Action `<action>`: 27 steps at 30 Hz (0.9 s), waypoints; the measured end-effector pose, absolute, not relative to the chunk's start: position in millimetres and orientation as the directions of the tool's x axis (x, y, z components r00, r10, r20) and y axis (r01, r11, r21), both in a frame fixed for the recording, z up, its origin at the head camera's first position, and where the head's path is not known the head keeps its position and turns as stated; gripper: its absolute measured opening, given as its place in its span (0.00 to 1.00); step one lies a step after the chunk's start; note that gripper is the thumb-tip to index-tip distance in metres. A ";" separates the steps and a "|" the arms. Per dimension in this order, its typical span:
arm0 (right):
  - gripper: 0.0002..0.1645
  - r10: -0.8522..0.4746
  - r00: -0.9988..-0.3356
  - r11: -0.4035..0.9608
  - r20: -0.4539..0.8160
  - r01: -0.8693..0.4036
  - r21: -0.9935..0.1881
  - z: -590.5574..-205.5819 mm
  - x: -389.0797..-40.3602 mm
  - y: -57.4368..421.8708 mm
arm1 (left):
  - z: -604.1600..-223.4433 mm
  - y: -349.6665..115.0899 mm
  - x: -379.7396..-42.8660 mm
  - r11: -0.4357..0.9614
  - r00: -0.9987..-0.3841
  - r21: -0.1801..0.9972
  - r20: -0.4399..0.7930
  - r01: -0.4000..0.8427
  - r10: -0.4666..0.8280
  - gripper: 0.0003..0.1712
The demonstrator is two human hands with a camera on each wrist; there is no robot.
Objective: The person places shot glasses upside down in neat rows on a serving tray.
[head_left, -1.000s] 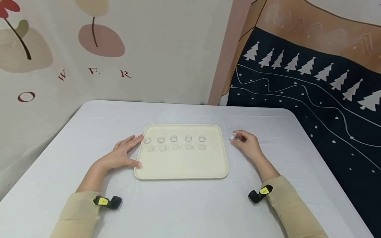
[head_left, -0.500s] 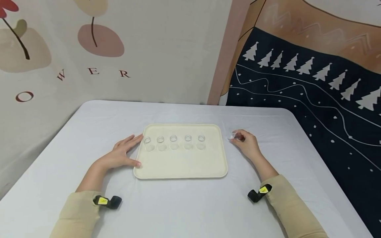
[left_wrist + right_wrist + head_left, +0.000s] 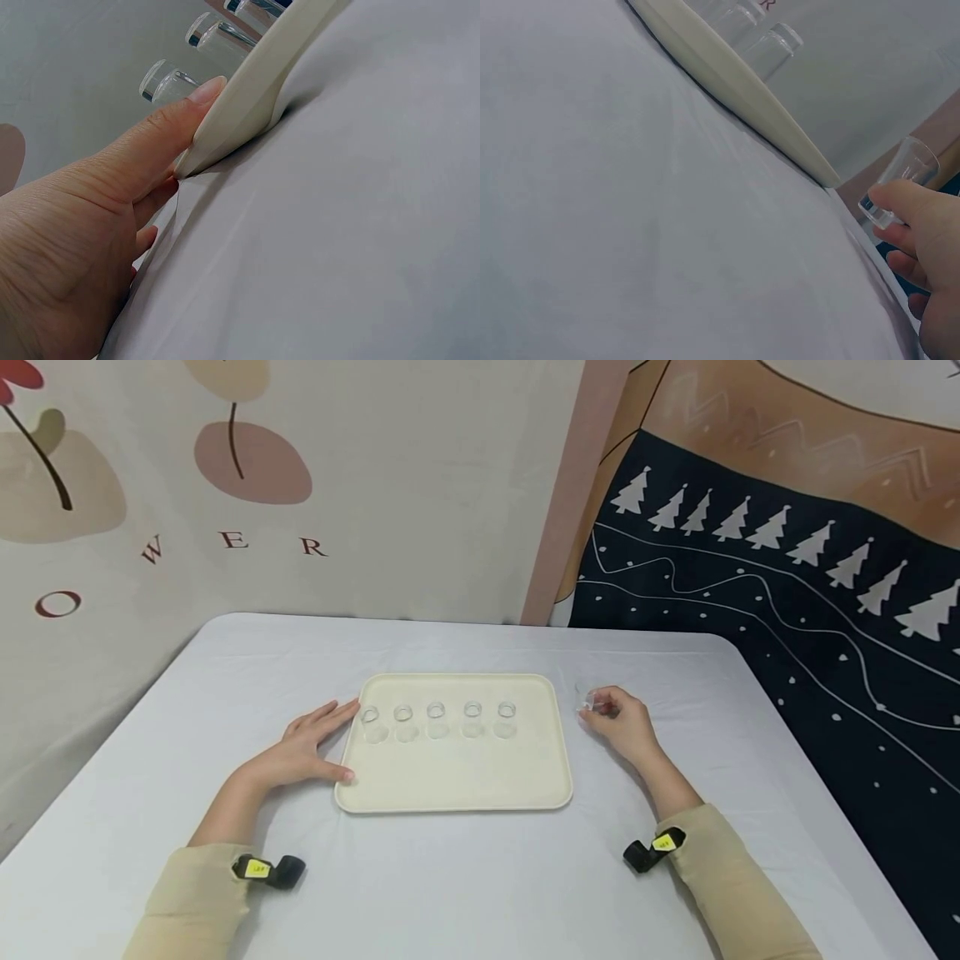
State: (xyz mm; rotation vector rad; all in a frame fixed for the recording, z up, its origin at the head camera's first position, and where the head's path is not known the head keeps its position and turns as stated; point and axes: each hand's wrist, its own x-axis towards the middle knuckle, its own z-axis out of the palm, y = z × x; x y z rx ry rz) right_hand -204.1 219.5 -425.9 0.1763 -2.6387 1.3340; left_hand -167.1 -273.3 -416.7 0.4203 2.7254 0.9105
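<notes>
A cream tray point(image 3: 453, 781) lies on the white-covered table. Along its back half stands a row of several small clear shot glasses point(image 3: 437, 720), upside down with their thick bases on top. My left hand point(image 3: 300, 753) is spread at the tray's left edge, its thumb point(image 3: 169, 124) on the rim near the front corner and its fingertips at the back part. Just right of the tray, my right hand point(image 3: 628, 727) pinches another shot glass point(image 3: 911, 161) near its base between thumb and fingers. That glass is tilted with its wide mouth up.
White cloth point(image 3: 450, 885) covers the table around the tray. A pale printed curtain point(image 3: 420, 527) hangs behind it, and a dark cloth with white trees point(image 3: 750, 577) hangs to the right. Both sleeves carry a black wrist camera point(image 3: 288, 871).
In my right hand the shot glass has turned from lying sideways to mouth up, while the hand has stayed in about the same place. My left hand and the tray look unchanged.
</notes>
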 end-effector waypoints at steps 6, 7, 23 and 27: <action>0.17 -0.038 -0.977 0.557 0.211 -0.196 -0.807 -420.3 -201.4 218.1 | -416.2 -273.0 -167.4 0.761 -0.930 0.618 -0.128 0.196 0.343 0.67; 0.17 -0.040 -0.976 0.552 0.214 -0.200 -0.810 -419.4 -201.1 217.8 | -416.1 -273.2 -167.4 0.759 -0.930 0.621 -0.127 0.197 0.345 0.67; 0.15 -0.061 -0.953 0.504 0.296 -0.285 -0.815 -399.0 -195.3 212.2 | -415.9 -273.1 -167.1 0.760 -0.928 0.619 -0.130 0.199 0.349 0.67; 0.15 -0.062 -0.947 0.494 0.316 -0.304 -0.815 -394.1 -194.4 211.2 | -417.1 -274.2 -168.0 0.759 -0.927 0.618 -0.126 0.205 0.353 0.66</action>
